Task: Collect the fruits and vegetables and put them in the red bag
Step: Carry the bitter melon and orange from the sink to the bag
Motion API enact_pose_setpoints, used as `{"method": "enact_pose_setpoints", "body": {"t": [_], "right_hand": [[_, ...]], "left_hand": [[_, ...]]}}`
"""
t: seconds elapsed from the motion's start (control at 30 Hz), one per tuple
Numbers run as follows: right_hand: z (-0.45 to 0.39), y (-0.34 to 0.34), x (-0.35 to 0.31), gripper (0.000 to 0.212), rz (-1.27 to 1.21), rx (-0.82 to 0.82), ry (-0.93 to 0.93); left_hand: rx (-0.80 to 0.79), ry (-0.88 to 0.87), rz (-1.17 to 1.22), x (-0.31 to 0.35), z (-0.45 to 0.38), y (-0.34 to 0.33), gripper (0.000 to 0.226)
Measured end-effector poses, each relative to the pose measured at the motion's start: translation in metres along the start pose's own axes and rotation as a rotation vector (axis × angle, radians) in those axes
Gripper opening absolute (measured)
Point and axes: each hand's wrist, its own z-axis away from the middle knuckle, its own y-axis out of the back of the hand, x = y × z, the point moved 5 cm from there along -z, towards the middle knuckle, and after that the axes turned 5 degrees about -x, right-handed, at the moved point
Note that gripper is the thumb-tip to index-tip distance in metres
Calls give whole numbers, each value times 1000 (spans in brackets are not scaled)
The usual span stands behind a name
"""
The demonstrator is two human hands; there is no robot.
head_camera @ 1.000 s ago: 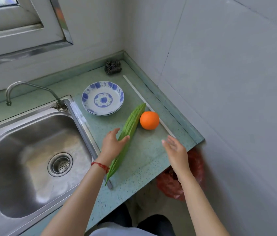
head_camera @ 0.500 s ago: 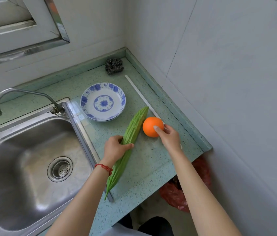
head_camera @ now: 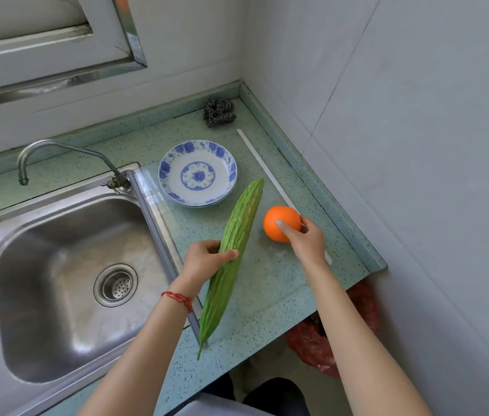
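Bitter gourd (head_camera: 238, 235), long, green and covered in bumpy ridges, tapers to a thin pointed stem near the counter's front edge. It runs on a slant from the front edge toward the back. The left hand (head_camera: 204, 261) is wrapped around its middle, thumb across the top and fingers curled underneath; a red string bracelet (head_camera: 178, 299) circles that wrist.

Just to the right of the gourd sits a round, smooth orange (head_camera: 279, 222). The right hand (head_camera: 304, 240) cups it from the near side, fingertips pressed on its skin and thumb on top.

Both rest on or just above a pale green speckled counter (head_camera: 270, 283) that ends at grey tiled walls. Behind the gourd's blunt end stands a shallow white plate (head_camera: 197, 173) with blue flower patterns. A tangled steel scrubber (head_camera: 218, 112) lies in the back corner. A thin white strip (head_camera: 262, 166) runs along the counter's right side. To the left is a shiny steel sink (head_camera: 66, 283) with a round drain and a curved tap (head_camera: 57, 154).

Below the counter's right front corner, a crinkled red bag (head_camera: 312, 346) shows beside and behind the right forearm, well under both hands.
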Motion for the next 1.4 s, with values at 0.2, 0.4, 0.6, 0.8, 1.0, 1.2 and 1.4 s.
{"method": "enact_pose_setpoints", "body": {"t": [0.2, 0.4, 0.6, 0.8, 1.0, 1.2, 1.4], "right_hand": [[26, 6, 7, 65, -83, -77, 66], [53, 11, 15, 58, -92, -129, 150], [76, 17, 29, 59, -49, -294, 197], [106, 11, 35, 60, 20, -465, 268], [141, -21, 36, 56, 88, -614, 319], [197, -78, 37, 59, 204, -809, 397], [271, -141, 51, 59, 302, -1009, 448]], "left_hand": [[47, -41, 100, -12, 24, 11, 37], [145, -66, 231, -34, 61, 11, 33], [299, -82, 397, -63, 112, -2, 19], [495, -105, 512, -96, 167, -14, 23], [662, -120, 601, -137, 219, -10, 31], [866, -113, 764, -199, 281, 10, 41], [1083, -149, 925, -255, 355, 24, 24]]}}
